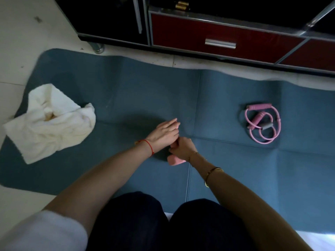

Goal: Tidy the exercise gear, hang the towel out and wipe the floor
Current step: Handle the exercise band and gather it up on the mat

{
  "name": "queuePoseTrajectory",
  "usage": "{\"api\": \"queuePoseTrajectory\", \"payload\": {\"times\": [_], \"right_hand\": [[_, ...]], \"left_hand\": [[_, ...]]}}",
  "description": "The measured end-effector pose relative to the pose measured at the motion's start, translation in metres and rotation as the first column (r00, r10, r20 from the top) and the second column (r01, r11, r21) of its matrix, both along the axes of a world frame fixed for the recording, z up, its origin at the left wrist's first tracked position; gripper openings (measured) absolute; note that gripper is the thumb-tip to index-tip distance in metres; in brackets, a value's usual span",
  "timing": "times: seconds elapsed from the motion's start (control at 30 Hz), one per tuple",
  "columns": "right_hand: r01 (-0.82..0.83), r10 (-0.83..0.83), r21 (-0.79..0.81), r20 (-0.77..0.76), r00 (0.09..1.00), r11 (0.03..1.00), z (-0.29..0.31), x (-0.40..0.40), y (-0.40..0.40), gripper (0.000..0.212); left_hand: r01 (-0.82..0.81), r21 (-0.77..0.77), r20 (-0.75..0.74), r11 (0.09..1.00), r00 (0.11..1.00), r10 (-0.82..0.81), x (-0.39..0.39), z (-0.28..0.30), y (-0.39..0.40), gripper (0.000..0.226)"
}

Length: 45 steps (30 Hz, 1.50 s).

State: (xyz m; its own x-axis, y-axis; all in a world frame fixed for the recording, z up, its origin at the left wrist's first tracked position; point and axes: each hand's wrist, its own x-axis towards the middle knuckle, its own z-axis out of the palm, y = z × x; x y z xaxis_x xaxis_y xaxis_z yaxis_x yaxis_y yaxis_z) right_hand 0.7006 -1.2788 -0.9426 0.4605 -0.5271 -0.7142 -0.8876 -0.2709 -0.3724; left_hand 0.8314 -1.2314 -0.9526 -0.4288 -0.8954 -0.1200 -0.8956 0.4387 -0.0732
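Both hands meet low over the middle of the mat (126,91). The right hand (183,147) is curled into a fist around a small pink object (175,161), whose blunt end sticks out below the wrist on the near side; what the object is cannot be told, as most of it is hidden in the grip. The left hand (164,132) lies just beside it, touching it at the knuckles, with its fingers stretched out flat and pointing to the far right, holding nothing that can be seen. A red string (149,146) circles the left wrist and a gold bangle (212,173) sits on the right forearm. The person's dark-clad knees (163,223) rest at the near edge of the blue mat, which spreads wide to both sides over pale floor tiles (27,33). To the left, a crumpled white towel (49,122) lies half on the mat's left end and half on the tiles, with a brownish stain in its folds. To the right, well apart from the hands, a pink resistance band (262,124) with foam grips lies coiled on the mat. Along the far side stands a low cabinet (208,31) with a red drawer front and a metal handle (220,43).
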Motion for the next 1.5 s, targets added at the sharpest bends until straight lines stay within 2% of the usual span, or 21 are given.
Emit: {"api": "queuePoseTrajectory", "payload": {"times": [0.13,0.23,0.33,0.47,0.7,0.93,1.07,1.13,1.23,1.33,1.43,1.5], "right_hand": [[-0.066,0.066,-0.03,-0.013,0.998,0.997,0.017,-0.003,0.0,0.024],[-0.158,0.157,-0.059,-0.016,0.987,0.986,0.05,-0.003,0.003,0.021],[-0.226,0.226,-0.066,-0.004,0.974,0.972,0.106,-0.004,0.012,0.022],[-0.329,0.335,-0.123,0.031,0.942,0.936,0.207,-0.006,0.026,0.021],[-0.466,0.491,-0.216,0.078,0.868,0.858,0.43,-0.008,0.047,0.019],[-0.504,0.581,-0.371,0.128,0.804,0.78,0.65,-0.014,0.075,0.017],[-0.515,0.636,-0.462,0.15,0.757,0.722,0.74,-0.02,0.091,0.016],[-0.522,0.668,-0.502,0.162,0.726,0.69,0.772,-0.023,0.1,0.015],[-0.531,0.714,-0.556,0.174,0.678,0.64,0.806,-0.027,0.116,0.015],[-0.531,0.745,-0.596,0.182,0.642,0.603,0.827,-0.029,0.131,0.017],[-0.537,0.767,-0.613,0.188,0.613,0.58,0.838,-0.026,0.144,0.018],[-0.543,0.781,-0.618,0.198,0.592,0.568,0.842,-0.021,0.153,0.016]], "left_hand": [[-0.005,0.03,0.003,1.0,1.0,0.005,0.003,0.01,0.005,0.014],[-0.065,0.116,-0.034,0.991,0.997,0.069,0.004,0.038,0.018,0.018],[-0.139,0.174,-0.089,0.975,0.984,0.157,0.004,0.093,0.032,0.027],[-0.209,0.22,-0.123,0.953,0.963,0.24,0.003,0.202,0.054,0.041],[-0.36,0.232,-0.138,0.904,0.908,0.396,-0.005,0.434,0.096,0.029],[-0.548,0.2,-0.228,0.813,0.781,0.582,-0.018,0.662,0.134,0.02],[-0.644,0.221,-0.261,0.732,0.684,0.681,-0.026,0.753,0.159,0.01],[-0.697,0.223,-0.257,0.681,0.632,0.731,-0.032,0.785,0.173,0.008],[-0.727,0.179,-0.285,0.662,0.606,0.743,-0.041,0.82,0.195,0.006],[-0.756,0.159,-0.347,0.635,0.56,0.753,-0.044,0.835,0.217,0.005],[-0.796,0.151,-0.356,0.586,0.509,0.784,-0.046,0.845,0.235,0.017],[-0.821,0.105,-0.366,0.561,0.492,0.79,-0.048,0.855,0.247,0.016]]}}
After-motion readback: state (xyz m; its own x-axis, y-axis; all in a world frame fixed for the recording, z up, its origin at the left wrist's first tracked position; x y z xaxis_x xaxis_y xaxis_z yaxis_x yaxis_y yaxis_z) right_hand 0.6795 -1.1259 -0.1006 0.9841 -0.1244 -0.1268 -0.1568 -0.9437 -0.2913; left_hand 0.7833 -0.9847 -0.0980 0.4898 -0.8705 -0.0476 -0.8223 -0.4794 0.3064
